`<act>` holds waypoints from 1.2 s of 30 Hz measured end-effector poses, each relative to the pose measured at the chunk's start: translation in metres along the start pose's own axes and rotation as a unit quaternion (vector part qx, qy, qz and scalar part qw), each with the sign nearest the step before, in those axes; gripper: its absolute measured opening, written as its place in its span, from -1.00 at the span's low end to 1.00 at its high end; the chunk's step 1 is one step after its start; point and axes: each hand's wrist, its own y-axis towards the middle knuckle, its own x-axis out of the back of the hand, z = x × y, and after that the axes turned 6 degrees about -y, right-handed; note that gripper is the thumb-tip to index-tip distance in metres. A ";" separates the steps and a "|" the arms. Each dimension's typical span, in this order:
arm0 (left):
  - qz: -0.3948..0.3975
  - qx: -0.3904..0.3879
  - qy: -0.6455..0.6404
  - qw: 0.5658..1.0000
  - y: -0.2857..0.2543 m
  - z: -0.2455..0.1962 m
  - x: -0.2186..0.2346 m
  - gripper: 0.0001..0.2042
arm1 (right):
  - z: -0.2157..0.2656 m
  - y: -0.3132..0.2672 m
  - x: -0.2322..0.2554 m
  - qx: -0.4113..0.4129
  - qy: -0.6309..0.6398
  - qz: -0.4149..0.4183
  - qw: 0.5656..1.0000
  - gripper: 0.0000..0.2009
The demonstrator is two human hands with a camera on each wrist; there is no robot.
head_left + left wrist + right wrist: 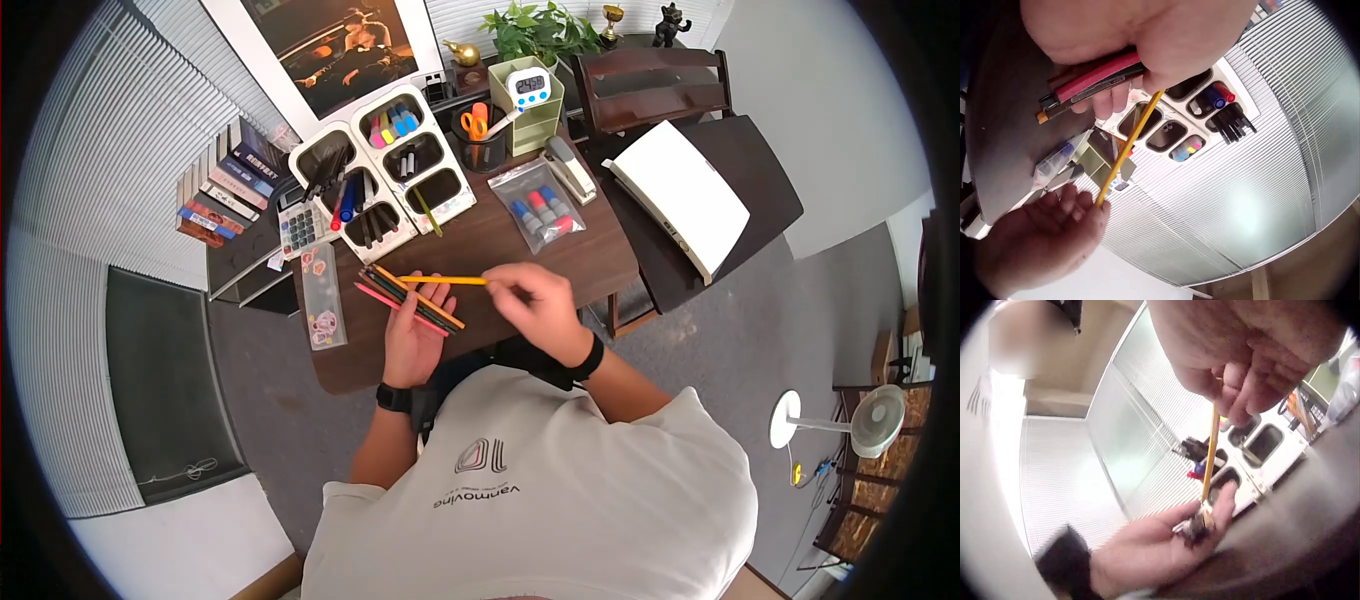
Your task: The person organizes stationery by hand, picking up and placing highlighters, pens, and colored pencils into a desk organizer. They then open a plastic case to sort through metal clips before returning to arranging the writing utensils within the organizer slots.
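Note:
My left hand (412, 350) holds a small bundle of pencils over the near part of the table, its thumb lying across them. A pink pencil (385, 298), dark ones and an orange pencil (448, 317) show in the bundle. To the right, my right hand (545, 305) pinches one end of a yellow pencil (445, 280) between thumb and fingers. Its other end reaches over the left hand's fingertips, close to the bundle. In the left wrist view the yellow pencil (1127, 150) slants between both hands, and the pink pencil (1097, 76) lies beneath the left palm.
Beyond the hands stand white organizers (425, 222) with pens and markers in compartments; a green pencil leans out of one. A clear sticker-decorated case (322, 300) lies left. Farther right are a bag of markers (540, 208), a stapler (570, 170) and a mesh cup (482, 150) with scissors.

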 end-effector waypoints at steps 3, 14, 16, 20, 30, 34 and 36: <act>-0.001 0.012 0.011 1.000 -0.004 -0.005 -0.005 -0.54 | 0.004 0.019 0.013 0.025 0.004 -0.087 0.996 -0.85; 0.032 0.057 -0.017 0.998 0.000 -0.007 -0.001 -0.43 | -0.021 0.071 -0.043 0.072 -0.121 0.002 0.990 -0.72; 0.033 0.056 -0.021 0.998 -0.003 -0.007 0.000 -0.43 | -0.021 0.073 -0.051 0.037 -0.103 0.035 0.993 -0.70; 0.040 0.055 -0.027 0.997 -0.005 -0.006 0.000 -0.43 | -0.024 0.071 -0.051 0.043 -0.108 0.049 0.992 -0.67; 0.016 -0.009 -0.019 1.000 -0.004 0.003 0.001 -0.65 | 0.007 -0.004 -0.029 -0.004 -0.166 0.222 0.961 -0.77; 0.025 -0.005 -0.014 1.000 -0.003 0.003 0.003 -0.71 | 0.003 -0.007 -0.030 -0.004 -0.165 0.198 0.966 -0.79; 0.038 -0.006 -0.017 0.999 -0.003 0.004 0.004 -0.71 | 0.002 -0.002 -0.023 0.011 -0.171 0.151 0.974 -0.82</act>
